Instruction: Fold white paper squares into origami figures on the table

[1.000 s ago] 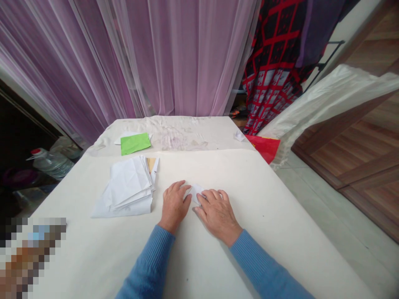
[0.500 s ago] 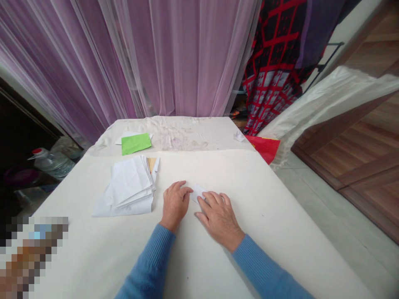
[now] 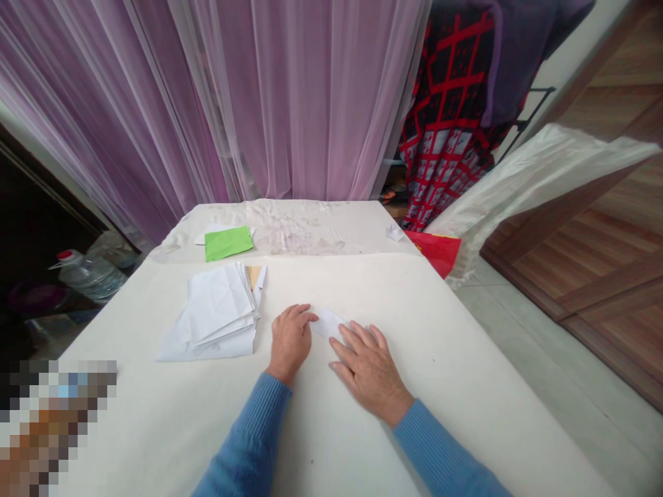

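Palms face down on the cream table cover in my feed, the left hand slightly curled and the right hand splayed, the two apart and neither clamped on anything. The folded white paper strip lies flat between them, its left end just beside the left hand and its right end running under the right hand's fingers. Compared with the earlier frame, the right hand sits further right and more of the strip shows.
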